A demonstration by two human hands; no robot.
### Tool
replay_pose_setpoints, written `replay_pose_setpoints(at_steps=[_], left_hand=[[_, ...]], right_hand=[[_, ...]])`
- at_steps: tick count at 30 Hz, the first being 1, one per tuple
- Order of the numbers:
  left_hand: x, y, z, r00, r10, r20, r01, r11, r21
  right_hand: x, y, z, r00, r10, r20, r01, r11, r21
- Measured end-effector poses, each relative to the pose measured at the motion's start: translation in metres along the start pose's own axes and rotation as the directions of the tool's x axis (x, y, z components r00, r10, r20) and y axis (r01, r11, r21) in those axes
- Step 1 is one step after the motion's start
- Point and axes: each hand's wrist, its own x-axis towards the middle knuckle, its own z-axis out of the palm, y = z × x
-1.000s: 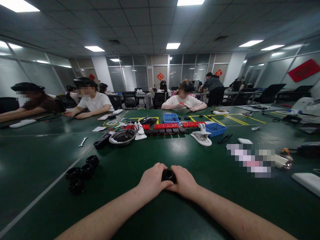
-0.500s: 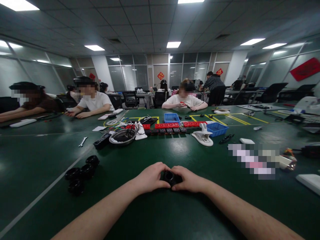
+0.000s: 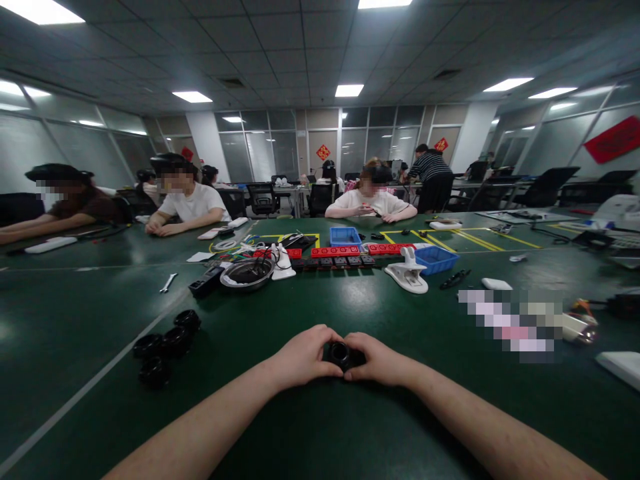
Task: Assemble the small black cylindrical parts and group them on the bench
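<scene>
A small black round part with a hollow centre [image 3: 341,353] is between my hands at the near middle of the green table [image 3: 240,427]. My left hand [image 3: 303,355] curves round its left side, thumb in front and fingers behind. On the opposite side, my right hand [image 3: 379,360] grips it the same way, its thumb tip close to the left thumb. The fingers hide the part's sides. Several similar black round parts [image 3: 175,340] sit in a cluster to the left, well apart from my hands.
A wrench [image 3: 169,283] lies on the left. Farther back are a metal bowl [image 3: 247,275], red power strips [image 3: 335,252], a white clip stand [image 3: 407,272] and blue bins [image 3: 344,236]. People sit across the table and to the left. A white block [image 3: 620,369] lies far right.
My hands keep the same hold on the black part. The view has shifted very slightly. The seated person at the left, in a white shirt, has brought their hands together.
</scene>
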Motion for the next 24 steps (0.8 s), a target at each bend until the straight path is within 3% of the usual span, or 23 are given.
replay_pose_setpoints(at_steps=[4, 9, 14, 17, 20, 24], left_hand=[[0.0, 0.002, 0.006, 0.999, -0.028, -0.027, 0.028, 1.0, 0.01], [-0.002, 0.01, 0.021, 0.968, -0.205, -0.146, 0.22, 0.971, 0.092], [-0.002, 0.01, 0.026, 0.952, -0.221, -0.212, 0.248, 0.962, 0.11], [-0.001, 0.006, 0.02, 0.977, -0.143, -0.156, 0.159, 0.983, 0.097], [0.0, 0.004, 0.011, 0.997, -0.053, -0.059, 0.057, 0.996, 0.075], [-0.001, 0.003, 0.004, 1.0, 0.017, 0.017, -0.018, 0.999, 0.036]], right_hand=[[0.001, 0.0, 0.005, 0.993, 0.112, -0.042, -0.112, 0.994, -0.005], [0.003, -0.008, 0.019, 0.949, 0.252, -0.188, -0.284, 0.943, -0.173], [0.0, -0.017, 0.026, 0.936, 0.209, -0.283, -0.292, 0.909, -0.296], [-0.001, -0.014, 0.021, 0.964, 0.123, -0.237, -0.178, 0.958, -0.227], [0.0, -0.007, 0.01, 0.993, 0.048, -0.104, -0.059, 0.992, -0.11], [0.0, 0.0, -0.001, 0.999, 0.014, 0.037, -0.016, 0.999, 0.05]])
